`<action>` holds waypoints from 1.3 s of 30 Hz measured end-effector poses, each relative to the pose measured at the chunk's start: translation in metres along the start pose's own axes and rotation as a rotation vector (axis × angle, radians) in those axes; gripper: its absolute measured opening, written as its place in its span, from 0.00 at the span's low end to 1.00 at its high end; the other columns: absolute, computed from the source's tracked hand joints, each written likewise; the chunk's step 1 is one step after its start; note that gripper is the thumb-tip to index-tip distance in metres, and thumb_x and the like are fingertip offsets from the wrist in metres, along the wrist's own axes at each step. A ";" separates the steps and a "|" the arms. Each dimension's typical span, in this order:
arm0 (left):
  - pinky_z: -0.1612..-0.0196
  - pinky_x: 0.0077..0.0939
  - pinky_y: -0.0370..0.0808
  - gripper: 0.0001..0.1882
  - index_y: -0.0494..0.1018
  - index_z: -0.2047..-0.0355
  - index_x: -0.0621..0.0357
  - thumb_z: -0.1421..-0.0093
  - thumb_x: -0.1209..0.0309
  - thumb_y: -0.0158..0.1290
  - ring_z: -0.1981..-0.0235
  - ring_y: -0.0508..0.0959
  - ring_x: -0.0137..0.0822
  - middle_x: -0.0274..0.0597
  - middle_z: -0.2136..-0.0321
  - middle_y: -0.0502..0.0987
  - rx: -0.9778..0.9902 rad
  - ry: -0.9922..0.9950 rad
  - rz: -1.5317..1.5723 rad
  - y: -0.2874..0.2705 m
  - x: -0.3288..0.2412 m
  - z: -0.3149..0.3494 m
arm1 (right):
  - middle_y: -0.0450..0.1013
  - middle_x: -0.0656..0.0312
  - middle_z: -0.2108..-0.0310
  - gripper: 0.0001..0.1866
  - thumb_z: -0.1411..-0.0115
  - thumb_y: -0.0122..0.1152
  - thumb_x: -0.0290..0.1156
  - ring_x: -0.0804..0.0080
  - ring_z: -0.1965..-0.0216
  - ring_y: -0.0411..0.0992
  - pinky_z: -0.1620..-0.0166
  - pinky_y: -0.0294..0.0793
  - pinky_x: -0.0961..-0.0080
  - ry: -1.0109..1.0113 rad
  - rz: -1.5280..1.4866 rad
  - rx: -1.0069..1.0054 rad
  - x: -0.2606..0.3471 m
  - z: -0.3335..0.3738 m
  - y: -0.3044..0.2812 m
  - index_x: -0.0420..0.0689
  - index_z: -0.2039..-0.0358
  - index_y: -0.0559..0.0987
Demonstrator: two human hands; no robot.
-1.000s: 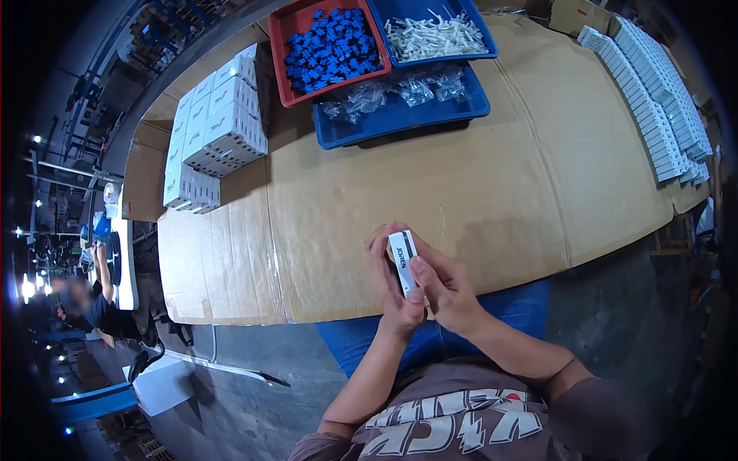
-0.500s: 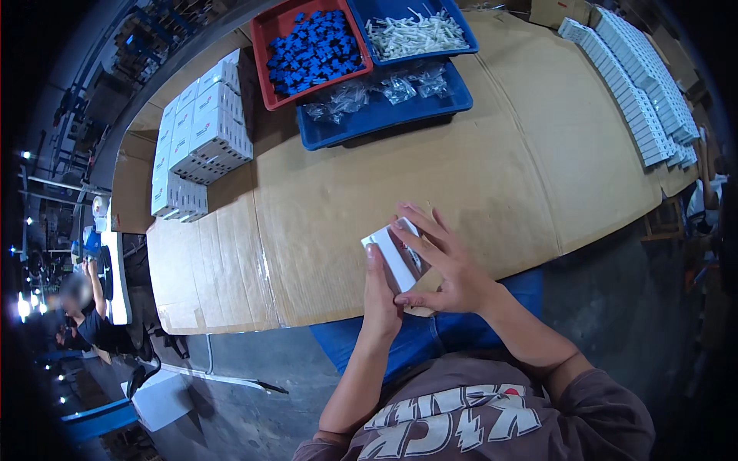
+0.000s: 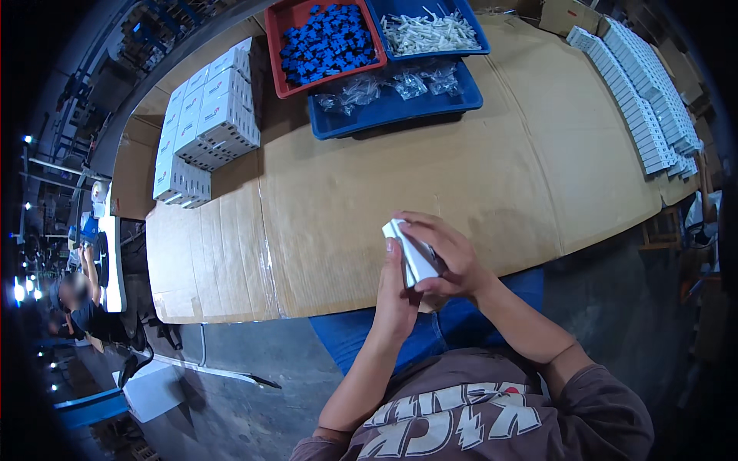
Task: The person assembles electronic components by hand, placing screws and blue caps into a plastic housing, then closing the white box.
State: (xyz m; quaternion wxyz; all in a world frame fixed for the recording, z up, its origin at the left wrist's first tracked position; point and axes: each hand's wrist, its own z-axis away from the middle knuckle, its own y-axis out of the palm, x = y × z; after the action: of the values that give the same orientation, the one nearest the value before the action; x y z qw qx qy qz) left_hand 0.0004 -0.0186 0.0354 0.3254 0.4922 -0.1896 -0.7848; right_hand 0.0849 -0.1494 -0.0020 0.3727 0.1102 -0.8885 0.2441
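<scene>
A small white box (image 3: 417, 260) is held between my two hands over the near edge of the cardboard-covered table. My left hand (image 3: 396, 286) grips its left side, with the thumb lying along the narrow face. From the right, my right hand (image 3: 453, 260) wraps round it, fingers over the far end and thumb at the near end. The right fingers hide much of the box's right face.
Stacked white boxes (image 3: 211, 123) stand at the left. At the back are a red tray (image 3: 278, 77) of blue parts, a blue tray (image 3: 484, 42) of white pieces and another blue tray (image 3: 330, 131) with clear bags. White piled units (image 3: 642, 100) line the right. A person (image 3: 100, 307) works far left.
The box has turned in my hands, and my right fingers have closed further over it. My hands have shifted slightly right. The view has moved a little.
</scene>
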 end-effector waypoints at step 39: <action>0.48 0.25 0.73 0.33 0.68 0.39 0.58 0.24 0.42 0.38 0.52 0.75 0.28 0.36 0.53 0.74 -0.355 0.167 -0.097 -0.006 0.034 -0.032 | 0.80 0.48 0.46 0.21 0.35 0.57 0.26 0.53 0.53 0.83 0.53 0.84 0.63 0.140 0.285 -0.011 -0.003 0.026 0.023 0.32 0.43 0.78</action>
State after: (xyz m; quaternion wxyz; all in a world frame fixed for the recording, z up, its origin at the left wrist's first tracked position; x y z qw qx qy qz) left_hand 0.0168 -0.0376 -0.0045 0.3836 0.4989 0.0031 -0.7771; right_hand 0.0622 -0.1430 -0.0283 0.3959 -0.0362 -0.8682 0.2969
